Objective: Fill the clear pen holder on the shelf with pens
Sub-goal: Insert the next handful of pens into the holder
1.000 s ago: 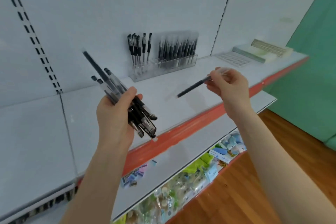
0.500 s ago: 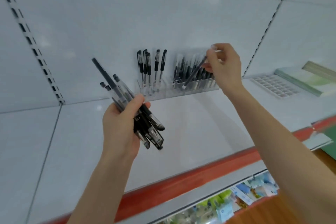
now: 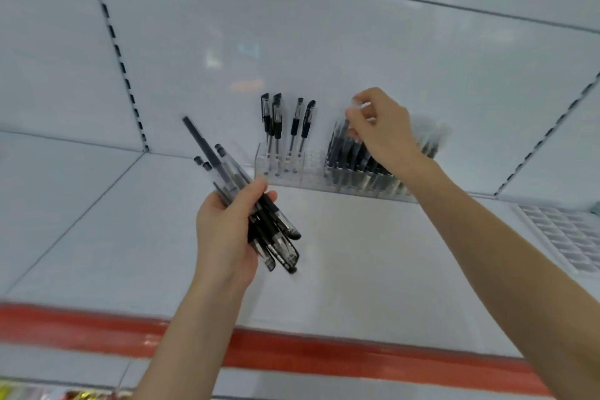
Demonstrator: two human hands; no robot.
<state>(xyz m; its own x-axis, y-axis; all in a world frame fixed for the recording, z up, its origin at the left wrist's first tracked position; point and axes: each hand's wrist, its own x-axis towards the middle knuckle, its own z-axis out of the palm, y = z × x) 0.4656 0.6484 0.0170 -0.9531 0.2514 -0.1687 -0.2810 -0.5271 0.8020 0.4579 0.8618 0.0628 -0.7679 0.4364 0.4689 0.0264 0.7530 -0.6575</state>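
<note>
- the right hand (image 3: pixel 383 130) pinches the clear top end of a single pen (image 3: pixel 343 135) between thumb and fingertips, the other fingers curled, the wrist bent down over the holder.
- that pen's dark barrel points down into the crowded right part of the clear pen holder (image 3: pixel 311 174); blur hides whether its tip sits in a slot.
- the left hand (image 3: pixel 227 230) is wrapped round a bundle of pens (image 3: pixel 279 237), thumb laid across the barrels.
- the bundle fans up and to the left above the fist and juts down and to the right below it, held in the air in front of the holder and apart from it.
- the holder, a long clear block of slots, stands at the back of the white shelf (image 3: pixel 357 263), close against the back panel (image 3: pixel 292 26).
- a few black-capped pens (image 3: pixel 287 127) stand upright in its left part, spaced apart.
- a dense row of dark pens (image 3: pixel 350 162) fills the right part, partly behind the right hand and forearm; clear slots show between the two groups.
- a red strip (image 3: pixel 292 354) runs along the shelf's front edge, beneath both forearms.
- a white gridded tray (image 3: pixel 558 237) lies flat on the shelf, well to the right of the holder.
- a slotted upright (image 3: pixel 120 55) climbs the back panel at far left.
</note>
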